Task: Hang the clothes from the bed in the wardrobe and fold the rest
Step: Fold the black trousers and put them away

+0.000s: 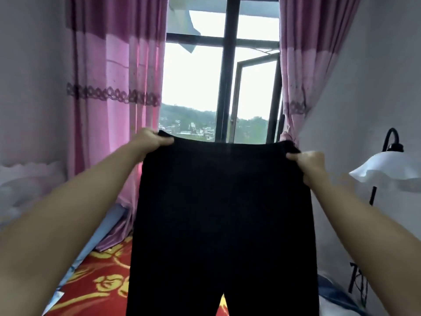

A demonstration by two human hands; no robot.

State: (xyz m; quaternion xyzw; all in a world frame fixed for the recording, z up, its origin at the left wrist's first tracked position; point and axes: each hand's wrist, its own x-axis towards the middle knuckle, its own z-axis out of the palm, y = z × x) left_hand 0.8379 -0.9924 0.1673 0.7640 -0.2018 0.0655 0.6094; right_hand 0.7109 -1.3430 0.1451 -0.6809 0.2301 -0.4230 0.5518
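A pair of black trousers [223, 213] hangs spread out in front of me, waistband up, legs dropping past the bottom of the view. My left hand [152, 141] pinches the left end of the waistband. My right hand [307, 161] pinches the right end. Both arms are stretched forward at about chest height. The trousers hide most of the bed [102, 281] below, which shows a red cover with yellow flowers. No wardrobe is in view.
Straight ahead is a window [227, 87] with one pane swung open, flanked by pink curtains [118, 99]. A lamp with a white frilled shade [387, 167] on a black stand is at the right. White bedding [25, 183] lies at the left wall.
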